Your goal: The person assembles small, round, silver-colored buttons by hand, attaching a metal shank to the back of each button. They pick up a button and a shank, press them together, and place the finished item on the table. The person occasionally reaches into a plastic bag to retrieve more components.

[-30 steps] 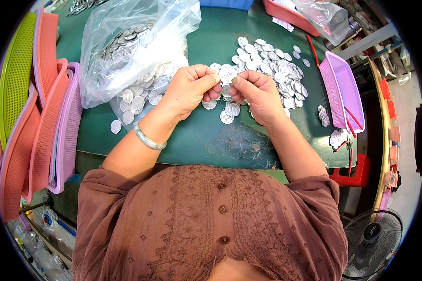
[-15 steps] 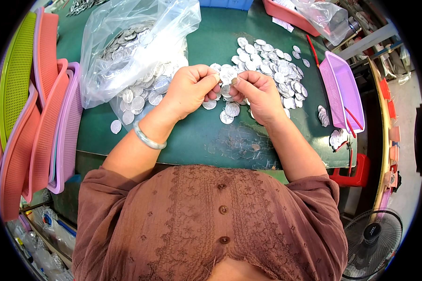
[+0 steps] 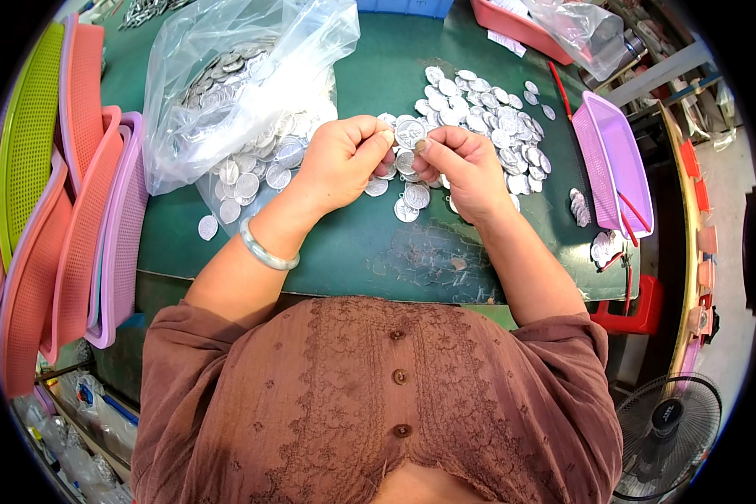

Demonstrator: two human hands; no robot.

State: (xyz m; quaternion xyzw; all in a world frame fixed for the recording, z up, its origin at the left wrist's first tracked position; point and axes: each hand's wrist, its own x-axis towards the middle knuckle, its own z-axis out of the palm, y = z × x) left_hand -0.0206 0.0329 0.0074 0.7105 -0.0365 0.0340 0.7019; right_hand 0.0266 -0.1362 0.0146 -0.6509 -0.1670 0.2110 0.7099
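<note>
Between my two hands is a silver, round, coin-like medallion (image 3: 410, 133). My left hand (image 3: 344, 160) pinches its left edge with thumb and forefinger, the other fingers curled under. My right hand (image 3: 464, 168) is closed in a pinch at its right edge. Just beneath and nearer to me, more medallions (image 3: 416, 196) lie on the green table, some with small loops on their rims. A spread-out pile of the same medallions (image 3: 483, 109) lies beyond my right hand. Left of my left hand, a clear plastic bag (image 3: 172, 134) lies open with many medallions spilling from it.
Stacked pink, green and purple plastic baskets (image 3: 76, 235) stand along the left edge. To the right are a purple basket (image 3: 592, 139), small stacks of medallions (image 3: 605, 249) and a red stool (image 3: 643, 311). A black fan (image 3: 668, 424) stands lower right. A blue bin (image 3: 407, 7) sits at the back.
The medallion between my hands has tilted slightly, so the relief on its face shows more clearly. My hands and arms have barely moved.
</note>
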